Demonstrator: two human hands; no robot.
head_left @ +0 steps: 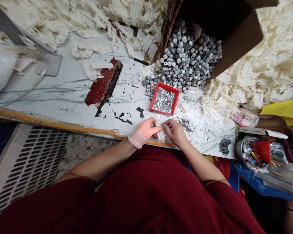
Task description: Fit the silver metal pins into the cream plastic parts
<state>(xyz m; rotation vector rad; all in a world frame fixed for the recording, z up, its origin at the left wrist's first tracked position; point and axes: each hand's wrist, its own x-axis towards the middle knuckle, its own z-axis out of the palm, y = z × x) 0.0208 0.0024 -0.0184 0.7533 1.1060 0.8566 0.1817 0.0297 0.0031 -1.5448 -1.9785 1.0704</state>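
My left hand (144, 131), in a pink striped glove, and my bare right hand (176, 131) meet at the near edge of the table. Both are closed on a small white plastic part (160, 134) held between their fingertips. Just beyond them sits a red tray (153, 100) filled with small shiny metal pieces. Behind the tray a heap of small grey motors (185, 60) spills from a tipped cardboard box (236, 42).
Piles of white plastic parts (256, 71) cover the right and far side of the table. The worn white tabletop (63, 94) has red and black patches. A round tin with tools (258, 151) stands at the right; a slotted white panel (24, 162) lies at the lower left.
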